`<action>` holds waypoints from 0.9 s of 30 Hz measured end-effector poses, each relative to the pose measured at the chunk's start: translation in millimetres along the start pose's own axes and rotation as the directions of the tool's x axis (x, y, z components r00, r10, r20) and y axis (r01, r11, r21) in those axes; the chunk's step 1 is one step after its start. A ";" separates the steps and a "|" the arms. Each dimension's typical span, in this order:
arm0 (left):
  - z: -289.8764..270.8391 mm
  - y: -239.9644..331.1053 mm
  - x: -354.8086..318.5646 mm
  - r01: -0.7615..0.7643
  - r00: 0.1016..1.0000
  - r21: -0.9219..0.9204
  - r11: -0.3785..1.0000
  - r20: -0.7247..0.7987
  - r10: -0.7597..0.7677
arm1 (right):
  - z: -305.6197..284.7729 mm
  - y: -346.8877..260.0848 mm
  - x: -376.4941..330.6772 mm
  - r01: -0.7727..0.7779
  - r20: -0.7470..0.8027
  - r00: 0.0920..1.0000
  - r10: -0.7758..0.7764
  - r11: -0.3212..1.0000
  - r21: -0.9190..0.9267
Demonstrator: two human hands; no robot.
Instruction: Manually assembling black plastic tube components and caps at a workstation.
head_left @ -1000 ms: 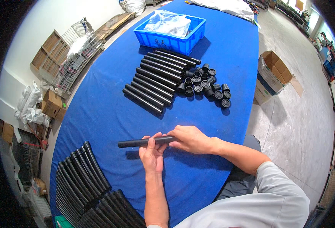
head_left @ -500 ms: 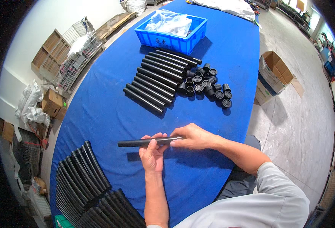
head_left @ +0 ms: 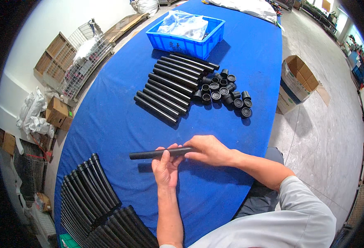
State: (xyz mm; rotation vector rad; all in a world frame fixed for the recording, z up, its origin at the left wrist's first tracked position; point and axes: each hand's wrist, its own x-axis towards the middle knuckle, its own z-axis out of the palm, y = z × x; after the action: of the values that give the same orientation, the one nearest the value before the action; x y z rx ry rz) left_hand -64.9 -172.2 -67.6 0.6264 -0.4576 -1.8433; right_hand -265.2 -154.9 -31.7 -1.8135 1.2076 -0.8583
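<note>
A black tube [head_left: 144, 155] lies level above the blue tabletop, held between both hands. My left hand [head_left: 165, 167] is closed round its middle from below, thumb across the near side. Over the tube's right end my right hand [head_left: 206, 149] is wrapped, hiding that end; whether a cap is under its fingers cannot be seen. Beyond the hands, several black tubes [head_left: 169, 84] lie side by side in a slanting row. Beside their right ends is a loose heap of black rubber caps [head_left: 224, 91], some upright, some on their sides.
Many more black tubes [head_left: 89, 186] are laid in two groups at the near left of the blue table [head_left: 120, 132]. A blue crate [head_left: 182, 46] with a plastic bag stands at the far end. On the floor at right is an open carton [head_left: 295, 80].
The tube's free left end has dipped slightly and shifted a little to the right. My right hand has turned a little over its end; both hands keep their hold.
</note>
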 end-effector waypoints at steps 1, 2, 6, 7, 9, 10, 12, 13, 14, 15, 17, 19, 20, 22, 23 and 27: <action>-0.7 -0.4 0.9 0.001 1.000 -0.001 1.000 0.002 -0.001 | 2.3 -2.0 -2.2 0.091 -0.042 0.994 -0.099 0.984 -0.156; -2.8 -0.5 1.1 -0.011 1.000 0.007 1.000 -0.001 0.011 | 3.8 -3.9 -3.1 0.173 -0.066 0.977 -0.202 0.936 -0.308; -3.6 2.5 -0.5 -0.037 0.999 -0.029 0.999 -0.013 0.036 | -8.4 -8.0 2.0 -0.018 -0.005 1.000 0.018 0.998 0.065; -4.6 3.9 -0.9 -0.041 0.999 -0.028 0.999 -0.017 0.040 | -13.8 -17.0 4.9 -0.015 -0.001 1.000 0.015 0.998 0.068; -4.4 3.1 -0.1 -0.036 0.999 -0.029 0.999 -0.022 0.036 | -21.9 -28.6 6.8 -0.428 0.229 0.896 0.382 0.878 0.212; -4.1 3.1 0.0 -0.036 0.999 -0.030 0.999 -0.021 0.036 | -16.5 -22.9 5.2 -0.384 0.185 0.919 0.348 0.896 0.222; 0.1 1.8 0.3 -0.005 0.998 -0.051 0.999 -0.068 0.002 | -0.8 3.7 5.1 -0.007 -0.081 0.997 0.011 0.999 0.044; 1.5 0.1 0.9 -0.002 0.998 -0.052 0.999 -0.064 -0.001 | 4.3 15.4 3.9 0.324 -0.255 0.892 -0.374 0.920 -0.219; 0.2 0.4 0.7 -0.015 0.998 -0.045 0.999 -0.062 0.012 | 6.5 14.6 5.4 0.327 -0.253 0.891 -0.376 0.920 -0.216; -1.1 0.8 0.6 -0.028 0.998 -0.038 0.999 -0.059 0.025 | 8.4 13.8 6.9 0.343 -0.280 0.876 -0.392 0.916 -0.210; -5.2 3.0 0.2 -0.034 0.999 -0.055 0.998 -0.024 0.033 | 5.8 6.2 7.0 0.361 -0.304 0.861 -0.409 0.910 -0.201; -6.4 4.3 -0.4 -0.039 0.999 -0.075 0.996 0.014 0.040 | -8.8 -14.0 3.4 -0.180 0.112 0.981 0.160 0.963 0.202; -4.1 3.3 -0.3 -0.033 0.999 -0.075 0.997 0.040 0.036 | -10.2 -13.3 3.4 -0.311 0.168 0.948 0.270 0.897 0.314; -0.1 1.5 -0.2 -0.025 0.997 -0.076 0.997 0.068 0.030 | -8.6 -10.4 2.0 -0.290 0.128 0.956 0.263 0.907 0.306; 1.0 2.3 -1.2 -0.022 0.999 -0.068 0.997 0.026 0.023 | -5.1 -8.5 2.3 -0.266 0.094 0.964 0.249 0.916 0.300; -3.9 -3.0 1.9 -0.042 0.998 -0.050 0.998 0.045 0.044 | 8.2 18.1 4.6 0.348 -0.268 0.878 -0.397 0.913 -0.212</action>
State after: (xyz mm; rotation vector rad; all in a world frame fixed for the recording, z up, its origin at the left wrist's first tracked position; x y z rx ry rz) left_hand -65.2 -173.0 -72.8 0.5378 -0.4520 -1.8258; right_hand -264.2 -161.8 -50.9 -2.1440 1.1518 -1.3381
